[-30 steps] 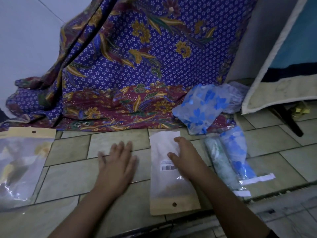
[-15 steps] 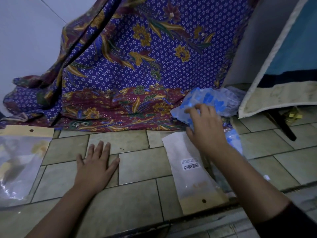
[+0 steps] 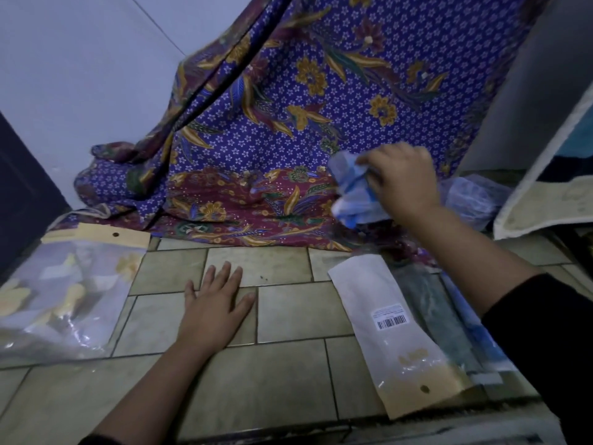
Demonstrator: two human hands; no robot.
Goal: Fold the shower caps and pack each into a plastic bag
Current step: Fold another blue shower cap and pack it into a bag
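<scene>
**Floor lot: caps and bags**

Right hand (image 3: 402, 181): raised over the batik cloth (image 3: 288, 123), fingers closed on a crumpled blue-patterned cap (image 3: 351, 194), which hangs clear of the floor.
Left hand (image 3: 216, 308): flat on the tiled floor (image 3: 282, 316), palm down, fingers spread, holding nothing.
Empty bag (image 3: 394, 335): flat on the tiles below the right forearm, barcode label up, tan header strip with a punched hole at the near end.
Packed bags (image 3: 455, 326): lying side by side just right of the empty bag, partly hidden by the right sleeve; contents greenish and blue.
Further cap (image 3: 475, 200): on the cloth, beside the right wrist.
Large bag (image 3: 64, 293): far left, tan header, pale yellow items inside; what they are is unclear
</scene>
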